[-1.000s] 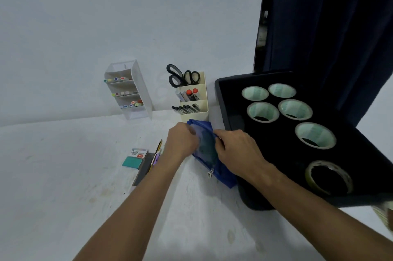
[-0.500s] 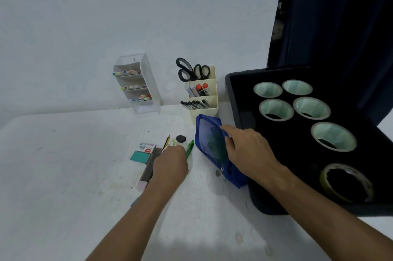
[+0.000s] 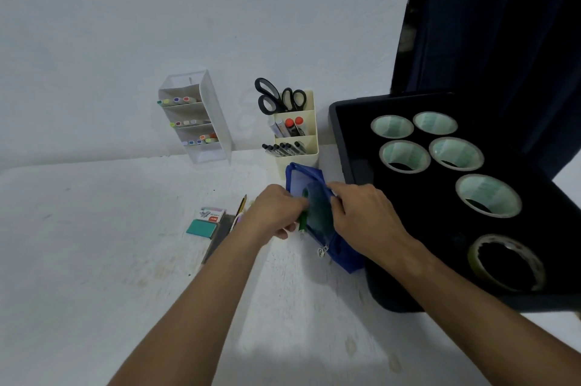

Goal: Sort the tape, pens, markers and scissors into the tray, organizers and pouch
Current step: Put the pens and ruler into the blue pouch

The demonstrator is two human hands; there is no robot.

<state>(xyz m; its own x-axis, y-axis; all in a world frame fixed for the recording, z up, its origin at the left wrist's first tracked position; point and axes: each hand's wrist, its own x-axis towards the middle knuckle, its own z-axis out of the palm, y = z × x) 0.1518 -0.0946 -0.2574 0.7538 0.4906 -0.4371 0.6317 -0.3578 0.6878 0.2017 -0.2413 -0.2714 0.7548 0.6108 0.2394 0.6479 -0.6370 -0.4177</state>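
A blue zip pouch (image 3: 317,212) lies on the white table beside the black tray (image 3: 352,172). My right hand (image 3: 361,216) grips its upper edge and holds it open. My left hand (image 3: 276,212) holds a green pen (image 3: 303,222) at the pouch's mouth. The tray carries several tape rolls (image 3: 405,156). A cream organizer (image 3: 298,146) behind the pouch has black scissors (image 3: 276,96), markers and pens. A white tiered organizer (image 3: 201,124) holds coloured markers.
Left of my left hand lie a staple box (image 3: 211,214), a teal eraser (image 3: 202,228), a pencil (image 3: 241,205) and a dark flat item (image 3: 220,234). A dark curtain (image 3: 503,40) hangs behind the tray. The wall stands close behind the organizers.
My left hand went from the pouch to the small items on the table, picked up the green pen, and brought it back to the pouch mouth. My right hand kept hold of the pouch.
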